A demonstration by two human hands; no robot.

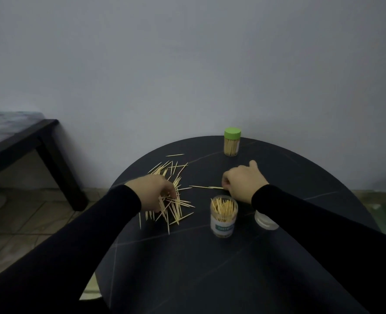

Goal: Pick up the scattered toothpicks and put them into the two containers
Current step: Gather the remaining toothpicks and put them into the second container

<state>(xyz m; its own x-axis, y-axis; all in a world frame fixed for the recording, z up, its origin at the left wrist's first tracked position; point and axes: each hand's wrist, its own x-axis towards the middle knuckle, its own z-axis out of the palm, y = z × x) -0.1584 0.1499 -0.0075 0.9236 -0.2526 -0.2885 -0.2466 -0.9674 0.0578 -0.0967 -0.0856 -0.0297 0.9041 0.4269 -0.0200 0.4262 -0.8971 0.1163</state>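
The left hand [152, 192] lay curled on the scattered toothpicks [172, 196] on the bench [187, 257], pinching some. The right hand [241, 181] pinched the end of one toothpick [206, 187]. Just nearside of it stood the open container [223, 216], full; beyond it, the green-lidded container [232, 141].

We see two arms in long, plain black sleeves [79, 234] reaching to the wrists, with both hands bare.

Two hands [151, 191], two jars [223, 216] holding toothpicks [176, 196], one lid [265, 220], one table [210, 268], dozens of loose toothpicks.
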